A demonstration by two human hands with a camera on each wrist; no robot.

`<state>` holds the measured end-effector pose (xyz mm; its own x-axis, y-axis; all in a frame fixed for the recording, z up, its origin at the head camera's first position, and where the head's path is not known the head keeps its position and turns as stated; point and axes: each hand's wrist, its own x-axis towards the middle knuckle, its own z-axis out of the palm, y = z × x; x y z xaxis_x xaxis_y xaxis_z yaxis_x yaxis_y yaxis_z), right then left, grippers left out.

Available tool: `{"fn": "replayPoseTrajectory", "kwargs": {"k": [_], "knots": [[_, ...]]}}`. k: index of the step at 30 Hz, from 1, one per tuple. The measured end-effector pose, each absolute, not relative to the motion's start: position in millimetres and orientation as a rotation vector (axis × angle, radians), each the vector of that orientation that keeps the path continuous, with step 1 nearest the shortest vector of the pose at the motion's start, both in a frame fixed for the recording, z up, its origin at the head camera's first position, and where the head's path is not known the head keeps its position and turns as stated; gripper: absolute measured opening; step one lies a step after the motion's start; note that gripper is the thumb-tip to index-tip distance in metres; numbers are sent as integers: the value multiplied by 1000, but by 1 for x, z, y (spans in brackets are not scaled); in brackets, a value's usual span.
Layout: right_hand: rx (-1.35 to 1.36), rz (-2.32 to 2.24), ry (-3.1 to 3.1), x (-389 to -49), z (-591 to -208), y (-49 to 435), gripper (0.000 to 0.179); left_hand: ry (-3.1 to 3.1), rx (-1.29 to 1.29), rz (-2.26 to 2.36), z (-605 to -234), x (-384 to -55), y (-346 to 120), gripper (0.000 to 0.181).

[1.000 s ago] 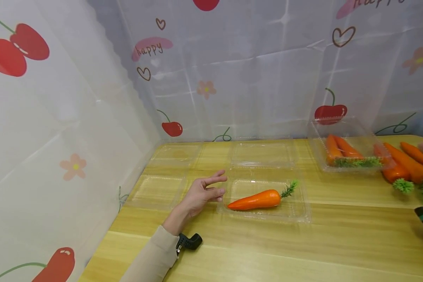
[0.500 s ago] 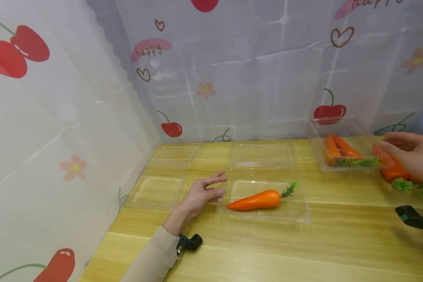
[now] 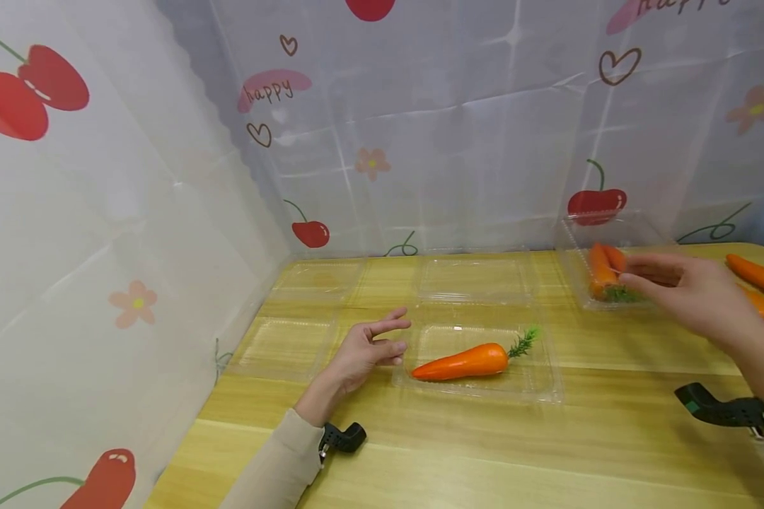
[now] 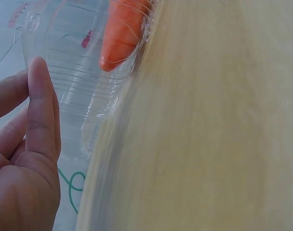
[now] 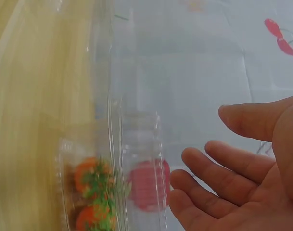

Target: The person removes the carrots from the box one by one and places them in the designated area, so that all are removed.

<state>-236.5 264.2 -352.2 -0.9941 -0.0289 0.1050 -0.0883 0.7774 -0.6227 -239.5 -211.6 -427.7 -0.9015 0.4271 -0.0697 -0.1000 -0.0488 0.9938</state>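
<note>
A clear plastic clamshell box [image 3: 541, 389] lies with its lid folded back on the table, and a carrot [image 3: 465, 363] with a green top lies in its base. My left hand [image 3: 363, 353] rests at this box's left rim, fingers fairly straight and spread; the left wrist view shows its fingertips [image 4: 39, 65] right at the clear wall. My right hand [image 3: 694, 290] hangs over the front right of another clear box [image 3: 576, 237] holding carrots [image 3: 600, 272], partly hiding them. In the right wrist view its fingers are loosely bent with nothing between them.
An opened clear box [image 3: 286, 343] lies at the left, beside the side sheet. Loose carrots [image 3: 760, 274] lie at the far right, partly behind the right arm. A printed sheet [image 3: 458, 155] rises behind the table [image 3: 484, 452].
My right hand has come in from the right edge, past the loose carrots, to the box at the back right. The left hand and the carrot before it have stayed put.
</note>
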Motion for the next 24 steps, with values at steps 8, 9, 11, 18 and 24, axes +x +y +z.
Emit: {"fn": "replayPoseTrajectory", "kwargs": {"k": [8, 9, 11, 18, 24], "knots": [[347, 1033, -2957, -233, -350, 242, 58, 1881, 338, 2010, -426, -240, -213, 54], [383, 1049, -2962, -233, -349, 239, 56, 1879, 334, 2011, -426, -239, -213, 54], [422, 1061, -2973, -232, -348, 233, 55, 1876, 330, 2012, -427, -239, -213, 55], [575, 1207, -3001, -234, -342, 215, 49, 1873, 324, 2017, -426, -239, -212, 53], [723, 1392, -3031, -237, -336, 203, 46, 1869, 327, 2019, -427, -238, -211, 51]]}}
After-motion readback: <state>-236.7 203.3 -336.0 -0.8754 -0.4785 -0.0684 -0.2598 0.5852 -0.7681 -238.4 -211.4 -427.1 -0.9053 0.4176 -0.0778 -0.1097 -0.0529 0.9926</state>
